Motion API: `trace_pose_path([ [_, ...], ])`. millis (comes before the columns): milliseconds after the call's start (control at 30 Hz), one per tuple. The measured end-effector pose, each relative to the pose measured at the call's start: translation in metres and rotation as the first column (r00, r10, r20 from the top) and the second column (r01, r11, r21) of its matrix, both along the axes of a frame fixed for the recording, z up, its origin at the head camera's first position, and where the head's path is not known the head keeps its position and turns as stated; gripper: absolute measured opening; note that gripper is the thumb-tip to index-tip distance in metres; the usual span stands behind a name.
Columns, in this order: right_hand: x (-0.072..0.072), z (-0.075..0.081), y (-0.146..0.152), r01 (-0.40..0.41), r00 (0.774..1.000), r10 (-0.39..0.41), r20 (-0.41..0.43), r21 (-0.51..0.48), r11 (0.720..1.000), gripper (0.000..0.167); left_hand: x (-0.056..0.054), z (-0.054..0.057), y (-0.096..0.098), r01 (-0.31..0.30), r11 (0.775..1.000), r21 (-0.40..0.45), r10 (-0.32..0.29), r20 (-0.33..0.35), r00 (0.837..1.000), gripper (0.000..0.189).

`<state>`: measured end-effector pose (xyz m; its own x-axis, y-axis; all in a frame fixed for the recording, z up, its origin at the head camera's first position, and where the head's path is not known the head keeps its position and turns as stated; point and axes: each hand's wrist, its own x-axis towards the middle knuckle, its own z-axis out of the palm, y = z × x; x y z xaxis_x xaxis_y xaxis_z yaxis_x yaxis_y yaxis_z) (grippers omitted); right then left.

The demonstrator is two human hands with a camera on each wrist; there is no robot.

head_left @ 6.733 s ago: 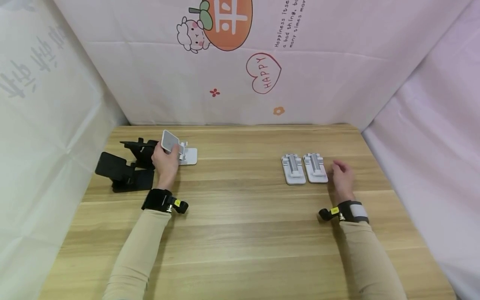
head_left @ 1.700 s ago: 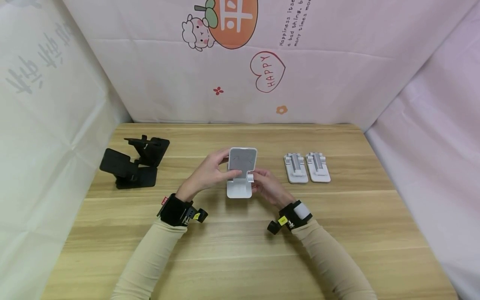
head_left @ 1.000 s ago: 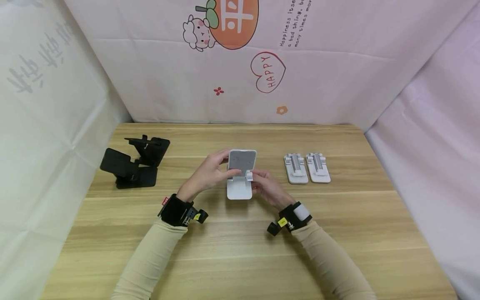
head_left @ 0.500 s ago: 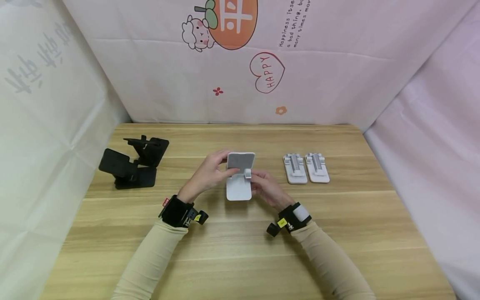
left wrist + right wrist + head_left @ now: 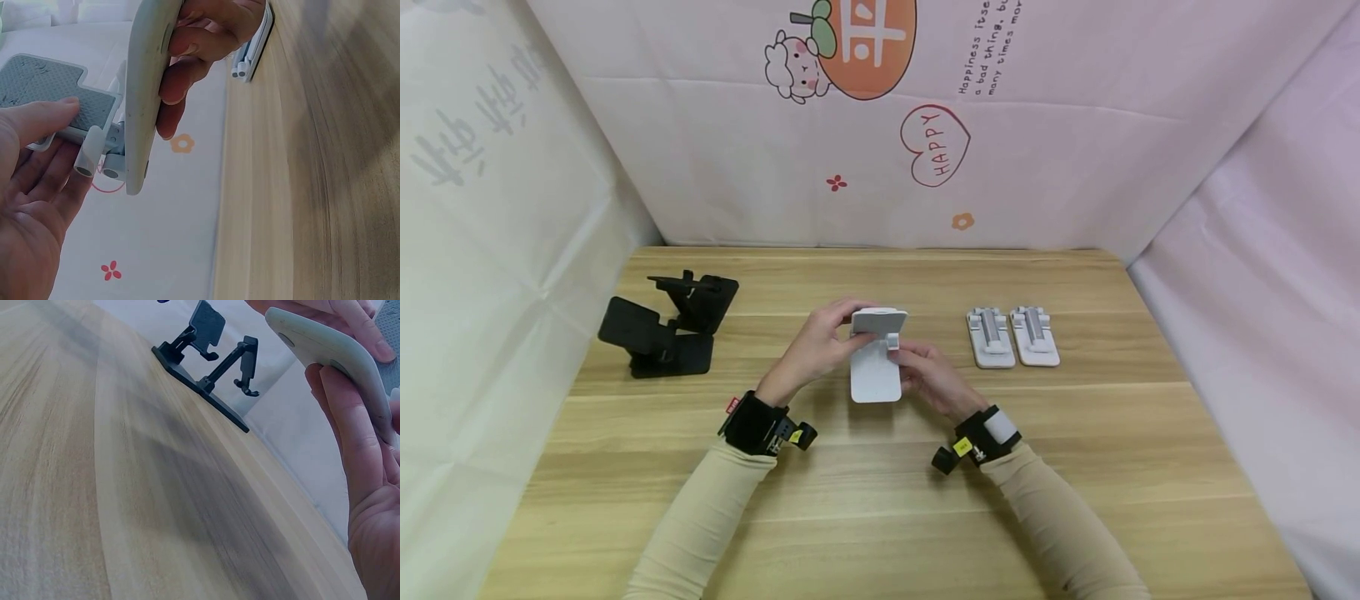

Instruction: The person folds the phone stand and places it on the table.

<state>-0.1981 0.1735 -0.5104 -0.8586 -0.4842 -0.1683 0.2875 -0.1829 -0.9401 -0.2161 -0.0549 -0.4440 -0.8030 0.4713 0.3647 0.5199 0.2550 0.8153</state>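
Observation:
A white phone stand with a grey pad [image 5: 876, 375] is held up over the middle of the table, between both hands. My left hand [image 5: 816, 346] pinches its upper plate, thumb on the grey pad [image 5: 44, 84] and fingers behind it. My right hand [image 5: 934, 379] grips the base plate [image 5: 142, 94], with fingers spread along the underside, as the right wrist view also shows. The upper plate leans forward over the base, and a small white hinge [image 5: 90, 150] shows between them in the left wrist view.
Two folded white phone stands [image 5: 990, 337] lie side by side on the wooden table [image 5: 865, 517], right of the hands. At the left, two unfolded black phone stands [image 5: 673, 354] stand close together. A printed white cloth [image 5: 1037, 167] hangs behind the table.
Earlier the left hand held the white stand beside the black ones; now both hands have it at the middle. Over the last second its upper plate has tilted forward and down toward the base.

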Motion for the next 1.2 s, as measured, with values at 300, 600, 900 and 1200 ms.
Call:
trace_pose_path([
  [300, 0.0008, 0.0004, -0.0011, -0.001, 1.000, 0.001, 0.008, 0.012, 1.000, 0.047, 0.0006, -0.0007, 0.0013, -0.017, 1.000, 0.012, 0.017, -0.007, 1.000, 0.037],
  [600, 0.0013, 0.0006, -0.0029, -0.002, 1.000, 0.001, 0.019, 0.009, 1.000, 0.047, -0.0001, -0.0035, 0.0019, -0.037, 0.999, 0.009, 0.038, -0.025, 0.999, 0.034],
  [900, 0.0005, -0.0016, -0.0034, -0.003, 1.000, 0.003, 0.014, 0.019, 1.000, 0.047, -0.0012, -0.0046, 0.0023, -0.041, 0.999, 0.025, 0.042, -0.033, 0.999, 0.032],
  [1200, 0.0000, -0.0020, -0.0028, -0.007, 1.000, 0.007, 0.005, 0.015, 1.000, 0.044, 0.0003, -0.0032, 0.0024, -0.058, 0.998, -0.014, 0.057, -0.052, 0.997, 0.038],
])
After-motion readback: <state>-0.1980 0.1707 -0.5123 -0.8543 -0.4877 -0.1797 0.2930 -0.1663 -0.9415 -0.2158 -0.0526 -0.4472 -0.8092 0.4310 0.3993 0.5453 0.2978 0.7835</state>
